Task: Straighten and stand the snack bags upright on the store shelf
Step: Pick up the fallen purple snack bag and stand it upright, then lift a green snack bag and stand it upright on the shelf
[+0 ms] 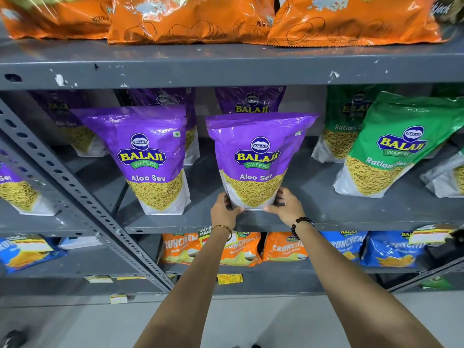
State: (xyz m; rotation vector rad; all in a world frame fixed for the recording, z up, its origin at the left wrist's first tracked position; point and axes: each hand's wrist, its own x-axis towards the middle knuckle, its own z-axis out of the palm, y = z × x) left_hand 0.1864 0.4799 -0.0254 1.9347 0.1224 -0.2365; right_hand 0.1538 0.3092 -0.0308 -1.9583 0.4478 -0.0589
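A purple Aloo Sev bag (258, 156) stands upright near the front of the grey middle shelf (326, 209). My left hand (223, 212) grips its lower left corner and my right hand (286, 205) grips its lower right corner. A second purple Aloo Sev bag (148, 156) stands upright to its left, untouched. More purple bags (251, 101) stand behind, partly hidden. To the right, a green Ratlami Sev bag (399, 146) leans toward the right, with another green bag (344, 126) behind it.
Orange potato chip bags (190, 18) line the top shelf. Orange (241, 249) and blue Crunchem bags (391, 249) fill the lower shelf. A perforated grey upright (75, 192) runs diagonally at left. Price tags (229, 278) hang on shelf edges. Light floor lies below.
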